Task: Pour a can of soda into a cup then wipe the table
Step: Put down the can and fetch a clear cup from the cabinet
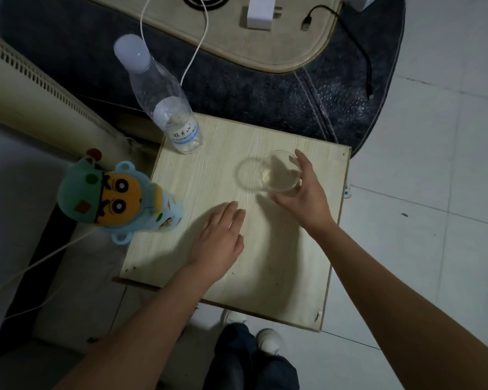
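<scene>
Clear glass cup (278, 171) stands upright on the pale wood bench (209, 170), right of centre toward the far edge. Right hand (303, 192) grips it from the near-right side: fingers (302, 161) curled round the far wall, thumb at the near wall. Pale liquid in the bottom. Left hand (223, 240) lies flat on the bench, fingers straight, holding nothing, well apart from the cup. Plastic water bottle (166, 99) stands at the far-left corner, white cap; label carries Chinese characters, not legible. Cartoon-face plush (110, 198) sits just beside the bench's left edge.
</scene>
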A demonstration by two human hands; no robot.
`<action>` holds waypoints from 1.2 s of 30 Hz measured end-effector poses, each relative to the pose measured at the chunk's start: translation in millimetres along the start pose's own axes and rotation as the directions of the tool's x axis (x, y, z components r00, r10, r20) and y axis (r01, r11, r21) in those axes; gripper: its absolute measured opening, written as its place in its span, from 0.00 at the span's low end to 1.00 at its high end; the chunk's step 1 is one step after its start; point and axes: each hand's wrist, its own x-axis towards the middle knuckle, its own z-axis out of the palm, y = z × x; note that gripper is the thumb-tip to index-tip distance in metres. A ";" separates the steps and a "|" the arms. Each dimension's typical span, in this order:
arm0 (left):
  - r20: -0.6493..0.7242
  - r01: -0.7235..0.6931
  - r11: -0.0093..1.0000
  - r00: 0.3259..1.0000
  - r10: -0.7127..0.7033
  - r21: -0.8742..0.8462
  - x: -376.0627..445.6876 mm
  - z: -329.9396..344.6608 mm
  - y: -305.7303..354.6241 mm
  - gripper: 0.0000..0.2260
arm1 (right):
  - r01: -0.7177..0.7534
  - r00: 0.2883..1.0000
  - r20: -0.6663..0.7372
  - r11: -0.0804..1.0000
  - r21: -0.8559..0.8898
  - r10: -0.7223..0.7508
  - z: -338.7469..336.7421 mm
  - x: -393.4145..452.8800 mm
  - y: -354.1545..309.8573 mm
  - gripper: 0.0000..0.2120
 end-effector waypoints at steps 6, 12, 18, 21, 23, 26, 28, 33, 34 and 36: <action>0.001 -0.004 0.995 1.000 0.004 0.104 -0.3 5.6 -4.0 0.23 | 0.031 0.998 -0.057 0.999 0.015 -0.030 6.9 -0.7 -1.4 0.38; -0.002 -0.026 0.996 1.000 0.026 0.083 -3.4 4.5 0.9 0.23 | 0.010 0.994 -0.107 0.999 0.053 -0.004 3.9 -11.0 -6.4 0.30; 0.111 0.004 0.996 0.994 -0.013 0.086 -8.6 -12.7 11.2 0.23 | 0.029 0.988 -0.155 0.998 0.048 -0.021 -15.6 -36.9 -29.3 0.30; 0.104 0.017 0.999 0.994 -0.022 0.046 -13.1 -30.0 27.6 0.22 | 0.041 0.984 -0.175 0.998 0.048 -0.032 -29.4 -55.9 -45.6 0.31; 0.102 0.023 1.000 0.995 -0.023 0.005 -17.7 -43.4 42.1 0.22 | 0.043 0.982 -0.185 0.998 0.046 -0.034 -39.8 -72.6 -58.0 0.31; 0.104 0.041 0.994 0.994 -0.031 -0.104 -26.8 -63.9 66.5 0.21 | 0.027 0.980 -0.197 0.999 0.038 -0.019 -56.1 -102.9 -76.6 0.30; 0.105 0.102 0.953 0.992 -0.075 -0.286 -34.0 -75.8 83.6 0.20 | 0.018 0.976 -0.217 0.999 0.045 -0.008 -68.8 -125.3 -88.3 0.30; 0.285 0.362 0.506 0.931 -0.227 -0.783 -56.7 -111.4 135.9 0.13 | -0.009 0.956 -0.293 0.997 0.073 0.030 -104.2 -185.9 -108.4 0.29; 0.320 0.385 0.431 0.922 -0.217 -0.816 -61.8 -118.0 147.4 0.13 | -0.015 0.952 -0.304 0.997 0.076 0.037 -110.5 -199.1 -110.9 0.29; 0.385 0.426 0.328 0.905 -0.182 -0.844 -73.5 -128.6 169.8 0.13 | -0.030 0.944 -0.326 0.996 0.084 0.056 -122.1 -225.9 -114.0 0.28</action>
